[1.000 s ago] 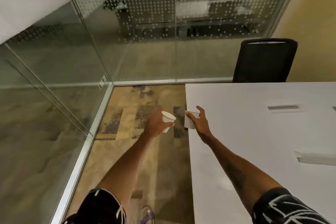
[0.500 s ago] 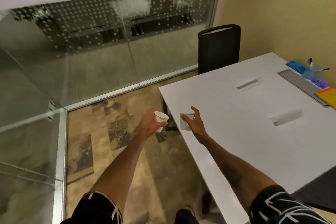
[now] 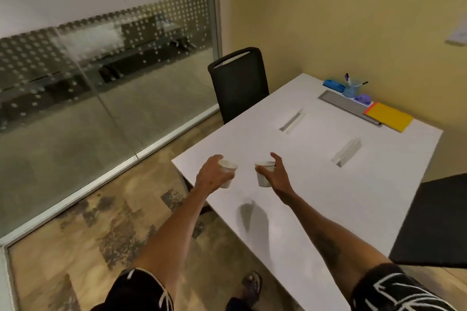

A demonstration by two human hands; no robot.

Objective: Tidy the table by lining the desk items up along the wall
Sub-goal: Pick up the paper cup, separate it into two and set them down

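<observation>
My left hand (image 3: 211,175) grips a small white paper cup (image 3: 228,171), tilted, above the near-left corner of the white table (image 3: 316,184). My right hand (image 3: 275,174) holds a second white paper cup (image 3: 264,175) upright just beside it, over the table. Along the yellow wall at the far end lie a blue stapler (image 3: 333,84), a clear blue pen cup (image 3: 351,88) with pens, a small purple item (image 3: 364,100) and a yellow folder (image 3: 389,116).
A black chair (image 3: 238,83) stands at the table's far-left side, and another black chair back (image 3: 434,222) is at the right. A grey cable tray (image 3: 348,107) and two slots (image 3: 292,121) cut the tabletop. A glass partition (image 3: 101,96) runs on the left.
The view has swung right, bringing the wall end of the table and its items into sight. Both hands with their cups have moved from beside the table edge to over the tabletop.
</observation>
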